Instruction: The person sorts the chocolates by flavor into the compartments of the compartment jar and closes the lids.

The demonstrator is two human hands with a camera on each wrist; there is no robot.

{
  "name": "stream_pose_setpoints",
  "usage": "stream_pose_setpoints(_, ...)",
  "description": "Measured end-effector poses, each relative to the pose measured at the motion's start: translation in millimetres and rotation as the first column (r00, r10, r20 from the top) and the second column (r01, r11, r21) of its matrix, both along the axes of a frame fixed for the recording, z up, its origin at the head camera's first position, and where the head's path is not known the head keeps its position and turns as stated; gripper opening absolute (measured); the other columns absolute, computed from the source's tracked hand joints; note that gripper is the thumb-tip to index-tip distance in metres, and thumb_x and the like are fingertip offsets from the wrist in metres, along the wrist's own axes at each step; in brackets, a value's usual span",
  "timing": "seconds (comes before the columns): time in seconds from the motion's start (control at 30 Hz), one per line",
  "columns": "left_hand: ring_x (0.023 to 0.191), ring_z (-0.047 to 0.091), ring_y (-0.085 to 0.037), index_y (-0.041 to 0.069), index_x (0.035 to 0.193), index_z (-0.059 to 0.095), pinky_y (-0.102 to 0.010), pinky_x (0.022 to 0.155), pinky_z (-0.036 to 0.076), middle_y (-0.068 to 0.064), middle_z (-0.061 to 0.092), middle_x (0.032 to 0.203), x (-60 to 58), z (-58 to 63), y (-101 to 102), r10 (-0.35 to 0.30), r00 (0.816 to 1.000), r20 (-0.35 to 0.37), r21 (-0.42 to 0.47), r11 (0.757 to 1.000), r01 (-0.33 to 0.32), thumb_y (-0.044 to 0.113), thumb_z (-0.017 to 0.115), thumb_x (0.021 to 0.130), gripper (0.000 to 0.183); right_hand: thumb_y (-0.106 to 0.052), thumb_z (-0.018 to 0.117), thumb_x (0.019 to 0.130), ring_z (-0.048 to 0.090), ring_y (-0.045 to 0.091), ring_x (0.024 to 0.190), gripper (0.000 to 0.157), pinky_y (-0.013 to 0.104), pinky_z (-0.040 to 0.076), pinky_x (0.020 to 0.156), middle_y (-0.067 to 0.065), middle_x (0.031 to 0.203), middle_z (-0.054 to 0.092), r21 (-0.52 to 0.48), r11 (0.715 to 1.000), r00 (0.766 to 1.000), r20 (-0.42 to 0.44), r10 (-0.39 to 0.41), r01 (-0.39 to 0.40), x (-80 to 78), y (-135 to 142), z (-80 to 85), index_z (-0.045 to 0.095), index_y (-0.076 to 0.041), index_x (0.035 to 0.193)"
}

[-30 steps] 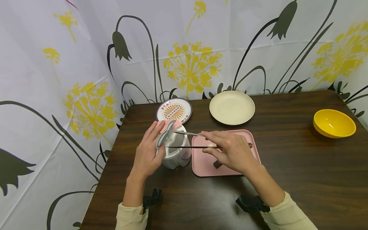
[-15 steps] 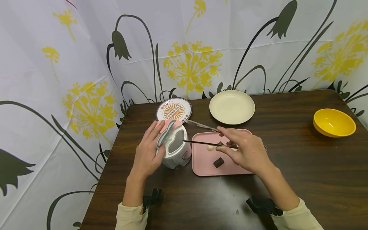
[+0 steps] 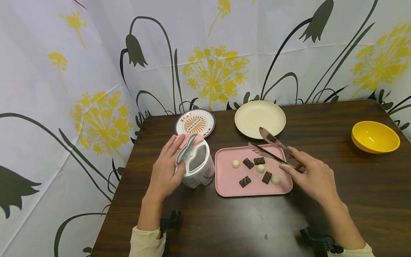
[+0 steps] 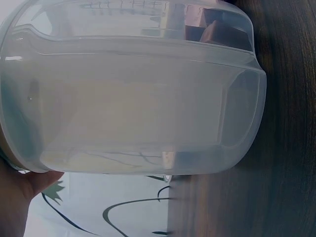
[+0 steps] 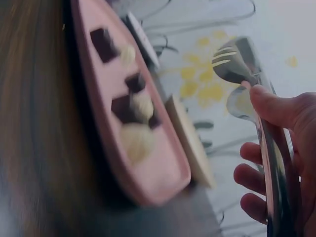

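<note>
My left hand [image 3: 167, 171] holds the tilted-up pink and grey lid [image 3: 186, 150] of a translucent canister [image 3: 199, 169], leaving its mouth uncovered. The canister's cloudy wall [image 4: 133, 108] fills the left wrist view. In my right hand [image 3: 313, 175] are metal tongs [image 3: 273, 152], their arms apart and nothing between the tips. They hang over the back right of a pink tray [image 3: 226, 187]. On that tray lie several dark ridged chocolates [image 3: 245, 181] and three pale balls [image 3: 236, 164]. The right wrist view shows the tongs' slotted, fork-like tip [image 5: 232, 64].
A patterned plate [image 3: 195, 123] stands behind the canister, and a cream plate [image 3: 260, 119] behind the tray. Far to the right is a yellow bowl [image 3: 375, 137]. A flowered curtain [image 3: 212, 35] hangs along the table's back edge.
My right hand has carried the tongs rightward from the canister's mouth to above the tray's right side, uncovering the sweets. The left hand and canister have stayed in place.
</note>
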State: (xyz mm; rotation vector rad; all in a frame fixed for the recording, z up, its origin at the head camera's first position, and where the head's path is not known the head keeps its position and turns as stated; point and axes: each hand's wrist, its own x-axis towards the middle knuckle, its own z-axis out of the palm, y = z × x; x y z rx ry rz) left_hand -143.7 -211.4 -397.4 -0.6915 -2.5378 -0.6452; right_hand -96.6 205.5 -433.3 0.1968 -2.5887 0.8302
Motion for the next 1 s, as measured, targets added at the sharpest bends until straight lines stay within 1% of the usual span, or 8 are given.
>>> stream_pose_setpoints(0.1, 0.144, 0.029, -0.022, 0.011, 0.142, 0.054, -0.054, 0.103, 0.038, 0.003, 0.041, 0.153, 0.0, -0.3, -0.6, -0.001, 1.0, -0.003, 0.002, 1.0, 0.001, 0.021, 0.046, 0.085, 0.059, -0.037, 0.079, 0.081, 0.063, 0.018, 0.065, 0.057, 0.035, 0.037, 0.05, 0.003, 0.093, 0.073, -0.009, 0.997, 0.995, 0.07, -0.076, 0.077, 5.0, 14.6, -5.2, 0.063, -0.016, 0.132)
stream_pose_setpoints(0.2, 0.144, 0.029, -0.022, 0.011, 0.142, 0.054, -0.053, 0.103, 0.038, 0.003, 0.041, 0.153, 0.1, -0.1, -0.5, -0.003, 1.0, -0.002, 0.005, 1.0, 0.003, 0.021, 0.046, 0.085, 0.059, -0.046, 0.073, 0.084, 0.064, 0.03, 0.073, 0.063, 0.046, 0.04, 0.054, 0.009, 0.093, 0.073, 0.001, 0.987, 0.975, 0.156, -0.16, 0.162, 10.8, 30.2, -10.0, 0.059, -0.015, 0.137)
stream_pose_setpoints(0.37, 0.144, 0.028, -0.021, 0.01, 0.141, 0.055, -0.052, 0.104, 0.038, 0.003, 0.041, 0.153, 0.4, 0.6, 0.3, -0.01, 1.0, 0.0, 0.004, 1.0, 0.01, 0.021, 0.044, 0.085, 0.057, -0.057, 0.066, 0.086, 0.06, 0.05, 0.086, 0.074, 0.059, 0.04, 0.06, 0.023, 0.103, 0.068, 0.064, 0.959, 0.915, 0.286, -0.283, 0.277, 24.3, 55.2, -21.0, 0.051, -0.011, 0.143)
stream_pose_setpoints(0.53, 0.144, 0.029, -0.021, 0.009, 0.14, 0.056, -0.051, 0.104, 0.038, 0.003, 0.042, 0.153, 0.3, 0.9, 0.9, -0.009, 1.0, -0.008, 0.003, 1.0, 0.009, 0.021, 0.045, 0.086, 0.057, -0.062, 0.06, 0.087, 0.054, 0.057, 0.094, 0.079, 0.064, 0.039, 0.064, 0.029, 0.12, 0.058, 0.127, 0.932, 0.852, 0.378, -0.361, 0.339, 36.3, 71.0, -30.5, 0.045, -0.011, 0.146)
stream_pose_setpoints(0.63, 0.144, 0.029, -0.022, 0.009, 0.14, 0.056, -0.051, 0.105, 0.037, 0.002, 0.042, 0.153, 0.6, 1.0, 1.6, -0.01, 1.0, -0.013, 0.001, 1.0, 0.01, 0.021, 0.045, 0.086, 0.056, -0.062, 0.06, 0.087, 0.052, 0.058, 0.095, 0.082, 0.065, 0.039, 0.065, 0.03, 0.123, 0.055, 0.152, 0.921, 0.828, 0.402, -0.39, 0.36, 40.7, 77.0, -34.0, 0.043, -0.009, 0.147)
stream_pose_setpoints(0.73, 0.144, 0.029, -0.023, 0.009, 0.14, 0.056, -0.052, 0.106, 0.036, 0.001, 0.043, 0.152, 0.8, 0.9, 1.3, -0.009, 1.0, -0.016, -0.001, 1.0, 0.009, 0.022, 0.046, 0.086, 0.056, -0.062, 0.06, 0.087, 0.053, 0.058, 0.094, 0.083, 0.065, 0.039, 0.064, 0.03, 0.123, 0.054, 0.162, 0.915, 0.819, 0.409, -0.404, 0.37, 42.1, 79.6, -36.3, 0.042, -0.007, 0.147)
stream_pose_setpoints(0.87, 0.144, 0.029, -0.023, 0.009, 0.139, 0.056, -0.051, 0.106, 0.036, 0.001, 0.043, 0.152, 0.6, 0.1, 1.0, -0.01, 1.0, -0.018, 0.0, 1.0, 0.01, 0.021, 0.046, 0.087, 0.055, -0.062, 0.06, 0.087, 0.052, 0.058, 0.096, 0.083, 0.065, 0.039, 0.064, 0.031, 0.124, 0.053, 0.162, 0.915, 0.818, 0.411, -0.402, 0.368, 42.5, 80.8, -39.2, 0.042, -0.007, 0.147)
stream_pose_setpoints(1.0, 0.144, 0.03, -0.023, 0.009, 0.139, 0.057, -0.05, 0.107, 0.035, 0.0, 0.043, 0.152, 0.8, 0.3, 0.7, -0.01, 1.0, -0.02, 0.003, 1.0, 0.011, 0.021, 0.046, 0.087, 0.054, -0.06, 0.061, 0.088, 0.05, 0.06, 0.101, 0.084, 0.068, 0.039, 0.069, 0.034, 0.128, 0.051, 0.142, 0.928, 0.84, 0.394, -0.373, 0.345, 42.0, 81.0, -42.4, 0.04, -0.004, 0.148)
